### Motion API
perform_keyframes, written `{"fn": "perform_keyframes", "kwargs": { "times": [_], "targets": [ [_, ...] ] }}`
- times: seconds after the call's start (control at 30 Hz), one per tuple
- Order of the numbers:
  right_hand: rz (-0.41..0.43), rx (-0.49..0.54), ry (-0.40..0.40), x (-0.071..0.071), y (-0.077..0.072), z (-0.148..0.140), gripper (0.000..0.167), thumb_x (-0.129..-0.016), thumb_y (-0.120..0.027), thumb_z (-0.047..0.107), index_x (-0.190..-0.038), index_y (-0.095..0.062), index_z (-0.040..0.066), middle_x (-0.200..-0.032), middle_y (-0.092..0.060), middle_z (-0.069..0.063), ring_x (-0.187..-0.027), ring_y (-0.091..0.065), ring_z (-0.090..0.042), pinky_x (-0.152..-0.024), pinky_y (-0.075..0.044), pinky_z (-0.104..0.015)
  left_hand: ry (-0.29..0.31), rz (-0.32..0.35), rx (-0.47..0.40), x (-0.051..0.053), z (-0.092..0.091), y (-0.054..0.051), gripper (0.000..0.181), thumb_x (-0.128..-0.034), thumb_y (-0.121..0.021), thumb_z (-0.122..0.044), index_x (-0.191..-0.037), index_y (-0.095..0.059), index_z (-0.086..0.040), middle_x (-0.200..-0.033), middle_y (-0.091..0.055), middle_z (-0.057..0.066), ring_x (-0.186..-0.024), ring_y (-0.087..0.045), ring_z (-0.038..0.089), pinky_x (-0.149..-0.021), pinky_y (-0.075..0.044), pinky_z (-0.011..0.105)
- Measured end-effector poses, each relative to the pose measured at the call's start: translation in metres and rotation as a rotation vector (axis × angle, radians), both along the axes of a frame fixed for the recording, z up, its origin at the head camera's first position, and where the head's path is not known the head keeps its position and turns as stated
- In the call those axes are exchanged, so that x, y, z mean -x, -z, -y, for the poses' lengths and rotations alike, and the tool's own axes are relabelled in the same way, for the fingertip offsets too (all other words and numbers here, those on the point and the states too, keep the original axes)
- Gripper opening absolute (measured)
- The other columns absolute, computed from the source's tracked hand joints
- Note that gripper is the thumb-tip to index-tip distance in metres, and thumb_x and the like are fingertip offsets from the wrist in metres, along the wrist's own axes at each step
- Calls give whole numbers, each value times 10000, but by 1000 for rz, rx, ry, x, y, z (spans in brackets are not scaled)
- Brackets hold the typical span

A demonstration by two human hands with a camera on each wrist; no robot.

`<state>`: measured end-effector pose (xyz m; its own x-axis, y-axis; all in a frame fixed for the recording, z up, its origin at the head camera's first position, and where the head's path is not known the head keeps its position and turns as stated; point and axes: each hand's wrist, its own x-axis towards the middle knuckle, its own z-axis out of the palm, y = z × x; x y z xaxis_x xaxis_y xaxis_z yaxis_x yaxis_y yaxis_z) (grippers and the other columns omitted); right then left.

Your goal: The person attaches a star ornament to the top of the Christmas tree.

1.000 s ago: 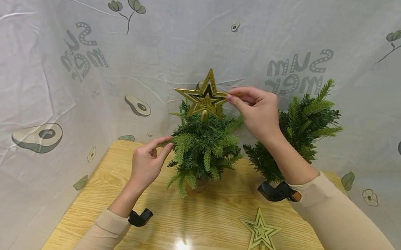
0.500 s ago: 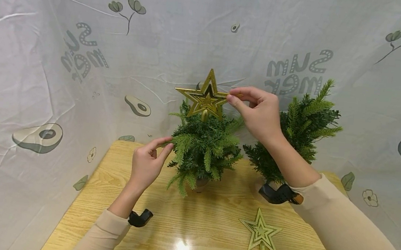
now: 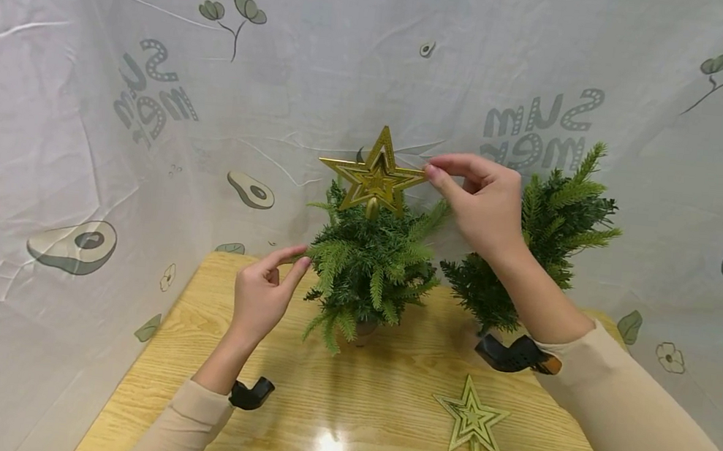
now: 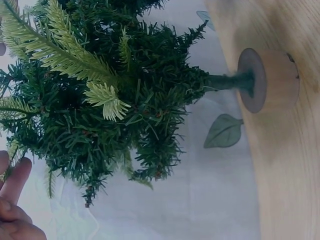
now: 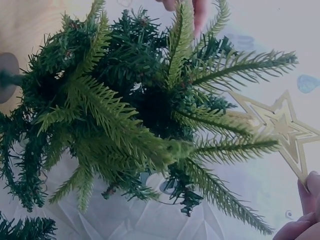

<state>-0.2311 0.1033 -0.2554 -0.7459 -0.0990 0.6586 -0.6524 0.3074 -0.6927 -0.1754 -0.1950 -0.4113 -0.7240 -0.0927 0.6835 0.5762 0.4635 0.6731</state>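
Observation:
A gold star tree topper [image 3: 376, 179] stands upright at the top of a small artificial Christmas tree [image 3: 370, 270]. The thumb and fingers of my right hand [image 3: 489, 206] pinch the star's right tip; the right wrist view shows the star [image 5: 282, 125] behind the upper branches, its socket largely hidden there. My left hand [image 3: 263, 292] is at the tree's left side, thumb and forefinger pinching a branch tip. In the left wrist view, the fingers [image 4: 17, 177] are at that sprig, and the tree's round wooden base [image 4: 280, 80] stands on the table.
A second small tree [image 3: 556, 231] stands at the back right, behind my right forearm. Another gold star topper [image 3: 472, 417] lies on the wooden table [image 3: 289, 409] at front right. A printed white curtain [image 3: 327, 45] hangs behind the table and along its sides.
My right hand has moved slightly right, so its fingertips are now at the very end of the star's tip. The star shifts only a little, and my left hand stays nearly still.

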Motion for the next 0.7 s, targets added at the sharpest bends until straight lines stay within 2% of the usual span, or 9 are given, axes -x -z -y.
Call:
{"fn": "perform_keyframes", "kwargs": {
  "times": [0.13,0.27,0.4,0.53,0.7],
  "targets": [
    [-12,32,-5,-3,-2,-6,144,-953,-792,144,-1062,-819,55,-968,-787,0,-443,-282,-139,-458,-253,-270,-22,-24,-18,-1,0,-2,193,-976,-766,-162,-1154,-800,-97,-996,-786,14,-406,-267,13,-377,-198,250],
    [-11,62,-16,-7,-2,-14,153,-950,-790,121,-1072,-811,31,-976,-789,-21,-428,-287,-136,-462,-262,-268,-50,-70,-29,-3,-1,-6,160,-958,-773,-99,-1111,-808,-68,-985,-785,48,-418,-262,4,-390,-189,242],
    [13,74,-17,-13,1,-21,162,-942,-798,117,-1073,-807,21,-980,-790,-8,-426,-340,-126,-472,-290,-256,-85,-111,-29,-4,-2,-9,145,-919,-785,-6,-1062,-805,-20,-913,-776,94,-442,-243,-11,-412,-173,231],
    [27,39,14,-21,6,-28,156,-947,-796,139,-1073,-812,47,-974,-786,-5,-436,-325,-128,-476,-289,-262,-106,-147,-32,-5,-3,-13,137,-888,-782,62,-1020,-797,28,-839,-759,126,-453,-228,-18,-419,-159,227],
    [29,17,45,-32,12,-37,163,-939,-803,130,-1078,-811,46,-945,-772,53,-459,-300,-133,-494,-287,-264,-121,-171,-29,-11,-3,-20,125,-898,-798,14,-1021,-812,-7,-627,-667,33,-431,-230,-2,-415,-162,214]
  ]
}}
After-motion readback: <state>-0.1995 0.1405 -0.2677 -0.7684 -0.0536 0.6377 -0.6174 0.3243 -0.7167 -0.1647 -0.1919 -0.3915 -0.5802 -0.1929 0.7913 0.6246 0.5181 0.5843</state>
